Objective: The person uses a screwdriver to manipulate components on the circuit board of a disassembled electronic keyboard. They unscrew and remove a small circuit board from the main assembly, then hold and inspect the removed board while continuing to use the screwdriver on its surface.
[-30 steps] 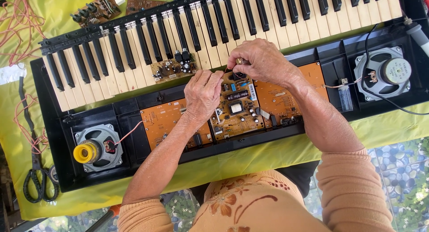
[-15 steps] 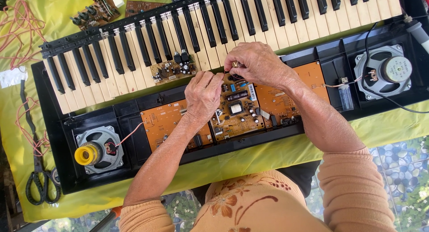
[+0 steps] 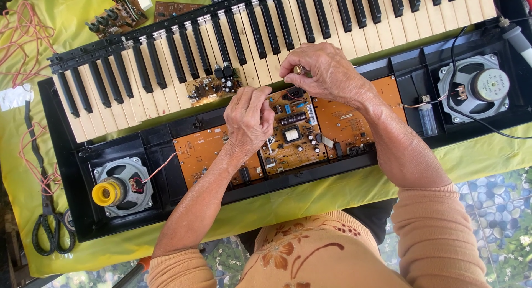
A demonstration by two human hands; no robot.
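Note:
An opened electronic keyboard lies on a yellow-green cloth, its key bed (image 3: 332, 22) lifted back from the black case (image 3: 61, 155). My left hand (image 3: 249, 119) rests on the brown main circuit board (image 3: 293, 138) at the case's middle, fingers curled together at the board's upper left corner; what they pinch is hidden. My right hand (image 3: 330, 72) hovers just above the board's top edge, closed around a small tool with a brass-coloured end (image 3: 300, 70). Orange boards (image 3: 202, 152) flank the main one.
A small board (image 3: 210, 85) lies on the keys. Speakers sit at the left (image 3: 130, 182), with a yellow roll (image 3: 106, 192) on it, and at the right (image 3: 479, 85). Scissors (image 3: 50, 232) and pink wires (image 3: 22, 33) lie left; loose boards (image 3: 119, 16) at top left.
Both hands stay over the main circuit board with only slight finger shifts. Nothing else has moved.

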